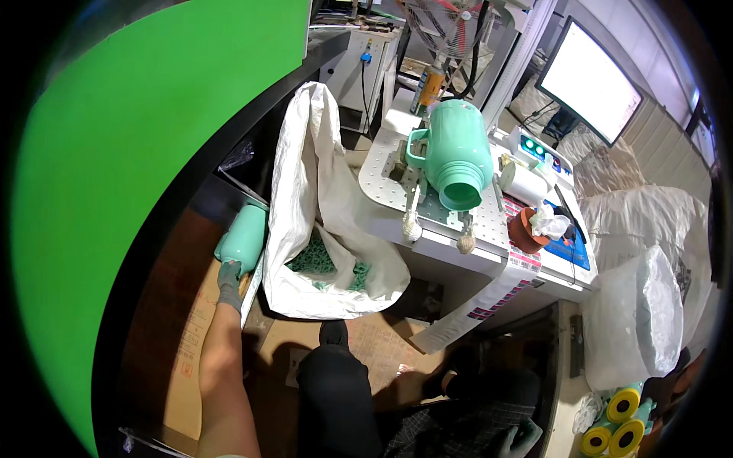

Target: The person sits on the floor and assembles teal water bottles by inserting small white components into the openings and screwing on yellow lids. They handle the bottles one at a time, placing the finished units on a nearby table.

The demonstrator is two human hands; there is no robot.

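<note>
Right hand [523, 440], gloved, low by dark clothing; grip: cannot tell. Left hand [229, 278], gloved, touches the near end of a mint jug [246, 235]; finger closure hidden, so clenched or loose cannot be told. Jug smooth, rounded, beside the cardboard [189, 366], left of the sack. Step in hand, judged: handling this jug; next move calls for a secure hold, clear of the sack's rim. White sack [290, 191]: creased weave, green netting [313, 256] inside. Desk [569, 267]: second jug [456, 141], glossy, ribbed neck, mouth toward near edge.
</note>
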